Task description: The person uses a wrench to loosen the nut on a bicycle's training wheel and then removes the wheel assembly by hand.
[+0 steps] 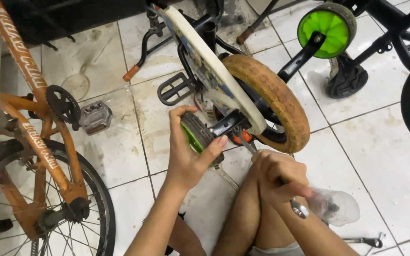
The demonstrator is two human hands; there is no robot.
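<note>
- Stained white floor tiles [380,156] fill the background, with an orange bicycle frame [34,128] lying at the left and a black bicycle with a green training wheel [326,28] at the upper right.
- A small child's bicycle is seen upside down at the centre, its worn tan rear tyre [276,97] raised and a white chain guard [200,61] beside it.
- A small training wheel [199,135], black-treaded with a green hub, is clasped by the left hand [188,151], fingers closed over its tread and thumb under it, just beside the axle.
- A metal spanner [250,147] is gripped in the closed right hand [278,175], its head set at the black bracket [226,125] by the axle.
- The wheel is judged light and rigid, its rubber tread giving sure hold; it is best taken across the tread.
- The spanner is judged stiff, smooth and prone to slipping off the nut; a grasp far down its handle gives leverage.
- A clear plastic bottle [335,206] lies near the right wrist, and another spanner [364,241] on the tiles beyond.
</note>
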